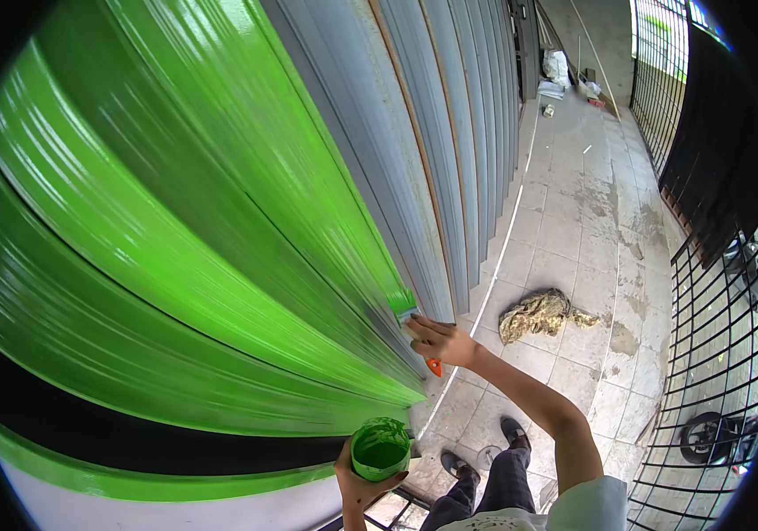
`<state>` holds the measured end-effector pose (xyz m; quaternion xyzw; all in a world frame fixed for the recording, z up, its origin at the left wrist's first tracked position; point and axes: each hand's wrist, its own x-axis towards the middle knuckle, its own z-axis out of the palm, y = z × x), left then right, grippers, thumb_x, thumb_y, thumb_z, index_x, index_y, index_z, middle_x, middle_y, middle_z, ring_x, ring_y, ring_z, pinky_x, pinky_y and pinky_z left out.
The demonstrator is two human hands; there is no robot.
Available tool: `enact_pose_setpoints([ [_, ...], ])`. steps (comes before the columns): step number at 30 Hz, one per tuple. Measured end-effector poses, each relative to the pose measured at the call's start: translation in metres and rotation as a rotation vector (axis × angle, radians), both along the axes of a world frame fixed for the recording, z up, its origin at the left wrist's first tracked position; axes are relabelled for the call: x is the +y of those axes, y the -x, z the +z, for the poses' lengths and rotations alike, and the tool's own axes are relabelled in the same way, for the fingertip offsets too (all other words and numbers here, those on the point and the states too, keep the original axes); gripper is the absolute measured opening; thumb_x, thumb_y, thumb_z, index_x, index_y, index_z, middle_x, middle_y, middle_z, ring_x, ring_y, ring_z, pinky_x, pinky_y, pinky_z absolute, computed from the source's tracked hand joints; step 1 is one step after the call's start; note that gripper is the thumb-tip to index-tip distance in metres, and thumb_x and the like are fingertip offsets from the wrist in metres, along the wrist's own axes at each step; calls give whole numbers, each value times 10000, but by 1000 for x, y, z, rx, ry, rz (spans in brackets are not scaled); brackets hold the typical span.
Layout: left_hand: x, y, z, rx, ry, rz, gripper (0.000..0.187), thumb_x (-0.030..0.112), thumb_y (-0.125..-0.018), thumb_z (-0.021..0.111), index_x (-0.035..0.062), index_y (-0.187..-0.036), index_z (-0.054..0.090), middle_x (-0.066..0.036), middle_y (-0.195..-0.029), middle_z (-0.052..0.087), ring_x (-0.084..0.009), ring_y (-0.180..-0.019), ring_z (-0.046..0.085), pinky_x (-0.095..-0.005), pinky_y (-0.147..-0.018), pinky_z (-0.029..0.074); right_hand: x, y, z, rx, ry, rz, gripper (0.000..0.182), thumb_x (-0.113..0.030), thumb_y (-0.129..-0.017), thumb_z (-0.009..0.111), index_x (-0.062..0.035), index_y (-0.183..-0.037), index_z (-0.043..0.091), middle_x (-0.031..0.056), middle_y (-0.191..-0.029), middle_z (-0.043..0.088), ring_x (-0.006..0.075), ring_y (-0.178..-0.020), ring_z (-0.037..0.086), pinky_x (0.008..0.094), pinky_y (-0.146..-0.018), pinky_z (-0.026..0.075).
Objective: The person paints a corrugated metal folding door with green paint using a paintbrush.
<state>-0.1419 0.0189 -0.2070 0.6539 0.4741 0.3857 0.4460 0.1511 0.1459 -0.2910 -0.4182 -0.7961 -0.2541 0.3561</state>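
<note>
My right hand [441, 341] grips a paintbrush [410, 314] with an orange handle end and green-loaded bristles. The bristles press against a corrugated metal shutter [450, 150] where the wet green paint [175, 221] meets bare grey panel. My left hand [363, 482] holds a small round can [380, 449] of green paint from below, low and close to my body. The can is open and smeared green inside and out.
A crumpled rag [538, 311] lies on the tiled walkway [591, 230] to the right of the shutter. A black metal grille fence [715, 292] runs along the right side. Bags and clutter [560, 71] sit at the far end. My feet [485, 451] stand below.
</note>
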Motion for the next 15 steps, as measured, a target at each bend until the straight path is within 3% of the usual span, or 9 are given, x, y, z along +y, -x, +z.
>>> enact_pose_setpoints([
  [4,3,4,-2,50,-20,-41,801,249,-455,925,-13,-1141,604,-122,-1022,699,-217,-942,679,-362,-872,534,-9,1,-47,-91,419,69,99,-130,-756,676,-144,-826,608,65,-1148,639,201,-1066,653,284,-751,599],
  [6,2,0,3,14,-14,-39,793,245,-458,924,-11,-1137,604,-120,-1015,699,-218,-935,680,-360,-868,535,2,-4,-33,-44,302,33,98,-120,-755,670,-138,-821,600,54,-1112,639,195,-1062,651,283,-724,597],
  [9,3,1,3,27,-18,-57,780,240,-462,922,-9,-1130,605,-118,-1009,699,-214,-928,680,-358,-864,536,13,-12,60,4,168,52,111,-124,-745,675,-128,-792,575,50,-1116,644,201,-1051,660,282,-701,604],
  [12,2,-1,8,27,-5,-74,804,213,-463,913,-14,-1164,591,-123,-1064,683,-217,-972,661,-359,-899,521,12,-11,140,50,-206,44,141,-131,-737,689,-130,-764,550,69,-1185,645,218,-1030,679,270,-669,613],
  [15,0,-2,12,75,-31,-60,797,208,-462,908,-16,-1159,593,-122,-1061,684,-215,-968,661,-361,-896,521,19,-16,182,156,-445,61,152,-124,-734,695,-137,-766,547,83,-1233,636,225,-1036,679,265,-667,616],
])
